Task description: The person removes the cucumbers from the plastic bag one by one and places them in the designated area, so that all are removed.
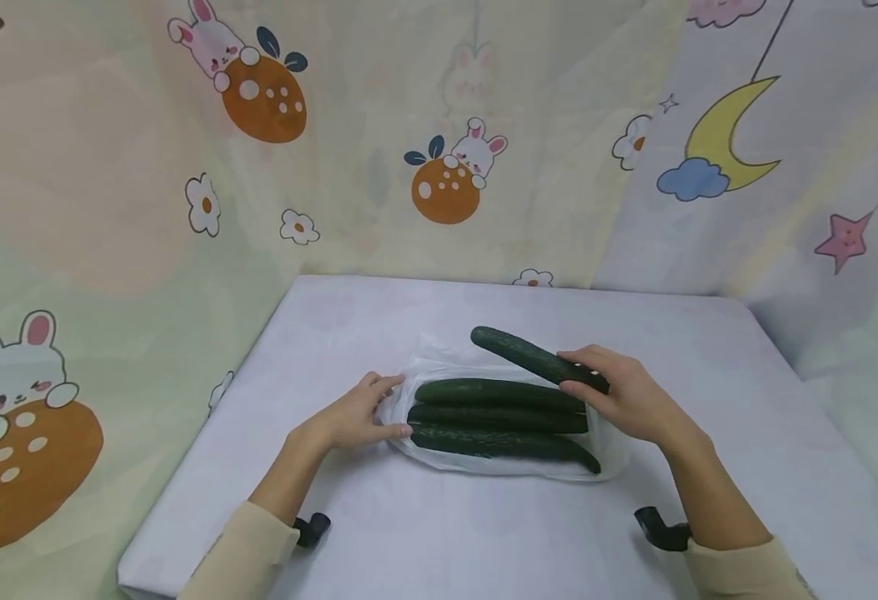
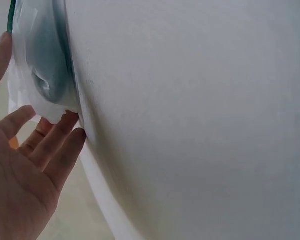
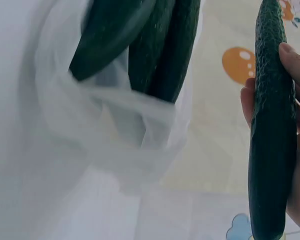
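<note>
My right hand (image 1: 629, 396) grips one dark green cucumber (image 1: 521, 353) near its end, raised at a slant over the back of a white plastic bag (image 1: 476, 469). In the right wrist view, thumb and fingers wrap this bumpy cucumber (image 3: 272, 145). Three more cucumbers (image 1: 499, 418) lie side by side on the bag, lengthwise from left to right. My left hand (image 1: 352, 412) is at the bag's left end, thumb by the nearest cucumber's tip. Seen from the left wrist, its fairly straight fingers (image 2: 55, 142) touch the bag's edge.
The bag lies mid-table on a white-covered table (image 1: 408, 533). Behind and beside it hang cloth walls (image 1: 363, 108) printed with rabbits, flowers and a moon. A black wrist mount (image 1: 313, 529) is on the left wrist, another black mount (image 1: 662, 530) on the right.
</note>
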`<control>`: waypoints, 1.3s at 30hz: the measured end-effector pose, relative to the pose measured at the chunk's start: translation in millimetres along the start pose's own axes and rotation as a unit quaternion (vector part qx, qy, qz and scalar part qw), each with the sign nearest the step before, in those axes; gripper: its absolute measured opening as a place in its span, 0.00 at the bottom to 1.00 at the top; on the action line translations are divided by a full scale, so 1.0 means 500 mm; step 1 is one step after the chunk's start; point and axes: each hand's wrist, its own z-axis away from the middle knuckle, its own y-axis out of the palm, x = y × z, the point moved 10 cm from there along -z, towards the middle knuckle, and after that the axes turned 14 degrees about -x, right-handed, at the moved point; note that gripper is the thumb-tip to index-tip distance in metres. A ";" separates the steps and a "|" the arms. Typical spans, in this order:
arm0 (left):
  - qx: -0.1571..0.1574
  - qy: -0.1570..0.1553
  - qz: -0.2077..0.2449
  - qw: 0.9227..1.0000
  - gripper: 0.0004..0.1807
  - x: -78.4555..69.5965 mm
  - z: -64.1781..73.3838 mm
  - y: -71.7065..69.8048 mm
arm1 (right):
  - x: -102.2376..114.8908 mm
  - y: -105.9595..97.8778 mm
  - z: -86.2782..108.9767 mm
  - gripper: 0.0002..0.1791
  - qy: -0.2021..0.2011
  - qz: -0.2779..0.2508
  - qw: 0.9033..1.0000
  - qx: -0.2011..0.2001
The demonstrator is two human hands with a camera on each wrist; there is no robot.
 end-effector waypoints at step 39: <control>-0.070 0.097 -0.070 0.990 0.37 -0.054 0.012 -0.022 | -0.185 -0.163 0.112 0.24 0.146 0.084 0.983 -0.075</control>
